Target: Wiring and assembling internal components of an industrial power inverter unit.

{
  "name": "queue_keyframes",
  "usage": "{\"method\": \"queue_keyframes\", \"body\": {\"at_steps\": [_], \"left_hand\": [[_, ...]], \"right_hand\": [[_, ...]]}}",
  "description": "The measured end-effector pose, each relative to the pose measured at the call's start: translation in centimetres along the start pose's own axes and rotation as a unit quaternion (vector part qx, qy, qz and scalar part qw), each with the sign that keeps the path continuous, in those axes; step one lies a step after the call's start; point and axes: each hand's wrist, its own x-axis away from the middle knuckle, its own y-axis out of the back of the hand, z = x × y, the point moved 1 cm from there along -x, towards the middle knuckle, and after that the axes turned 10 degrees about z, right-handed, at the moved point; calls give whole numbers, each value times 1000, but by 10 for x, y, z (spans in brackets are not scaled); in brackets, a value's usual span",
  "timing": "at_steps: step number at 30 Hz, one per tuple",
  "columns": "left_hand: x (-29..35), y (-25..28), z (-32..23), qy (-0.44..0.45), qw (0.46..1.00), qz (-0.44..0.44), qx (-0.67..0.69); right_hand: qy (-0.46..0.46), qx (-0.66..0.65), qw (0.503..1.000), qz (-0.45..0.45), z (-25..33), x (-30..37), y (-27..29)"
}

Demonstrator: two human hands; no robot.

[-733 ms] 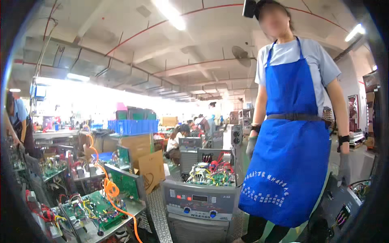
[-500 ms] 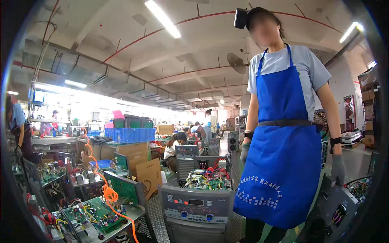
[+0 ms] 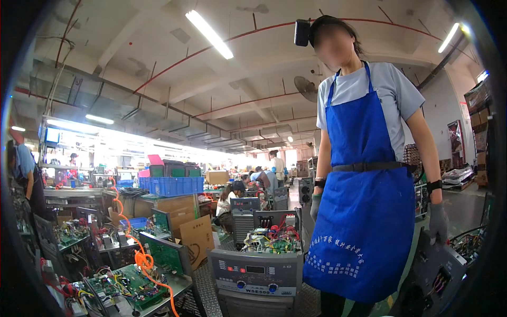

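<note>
Head view, contents as we find them. Our own two hands: outside the picture; spread, narrowed or holding something, we cannot tell. Grey machine unit [image 3: 257, 259]: lower centre, upright, nearest us; its control panel [image 3: 255, 277] faces our way, and its uncovered top, we judge, leaves the coloured wires [image 3: 277, 232] open to reach from above. Circuit board [image 3: 140, 288]: lower left, flat on a metal tray [image 3: 181, 284], probably so its parts lie exposed. Upright panel [image 3: 165, 252]: behind that board, bearing green circuitry. Orange hose [image 3: 143, 259]: hanging before the board, its coils presumably taking up slack. Cardboard sheet [image 3: 196, 240]: set on edge, perhaps to spare floor room. Blue crate [image 3: 171, 186]: raised beyond it. Co-worker [image 3: 364, 158]: standing at right in a blue apron, arms lowered. Co-worker's left glove [image 3: 438, 224]: fingers down beside a second grey unit [image 3: 435, 264], which leans; contact between them we cannot confirm. Co-worker's right glove [image 3: 315, 207]: partly hidden by the apron; its grip cannot be read.
</note>
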Motion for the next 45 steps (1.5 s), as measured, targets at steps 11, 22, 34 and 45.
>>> {"method": "queue_keyframes", "body": {"at_steps": [11,22,34,45], "left_hand": [[-7,-11,31,22,997,-48,52],[-21,14,25,116,928,-90,344],[-144,19,82,-15,955,-203,214],[-158,28,53,183,817,-370,403]], "right_hand": [[55,62,994,-70,0,-4,-16],[27,-109,993,-46,-25,-23,15],[30,-165,986,6,-23,-20,31],[5,-223,975,20,-30,-19,35]]}}
